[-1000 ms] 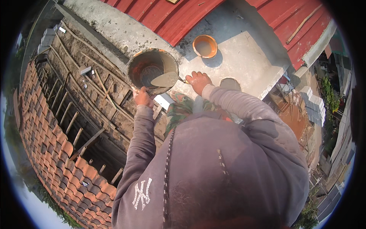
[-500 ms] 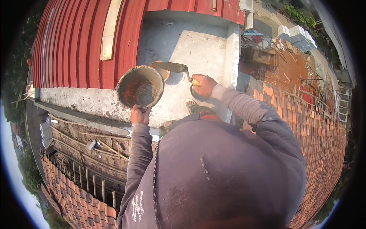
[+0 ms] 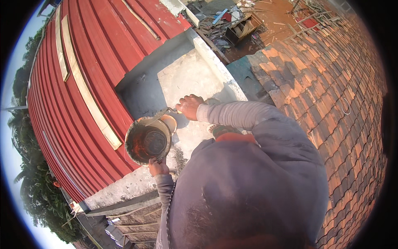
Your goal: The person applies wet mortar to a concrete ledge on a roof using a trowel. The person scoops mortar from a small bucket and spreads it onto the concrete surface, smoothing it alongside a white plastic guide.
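My left hand grips the near rim of a round, mortar-stained metal pan and holds it up over a concrete slab. There is dark wet mortar inside the pan. My right hand is closed on the handle of a trowel, whose blade rests at the pan's far rim. A small orange bowl shows just behind the pan on the slab. My grey sleeves and hood fill the lower middle of the view.
A red corrugated metal roof slopes away on the left. Orange clay roof tiles cover the right side. Rubble and boards lie at the top. Bare roof battens show at the bottom left, past the slab's edge.
The view has swung round, so the red roof now lies left and the tiles right. The trowel has come from beside the pan down to its rim. My left hand still holds the pan.
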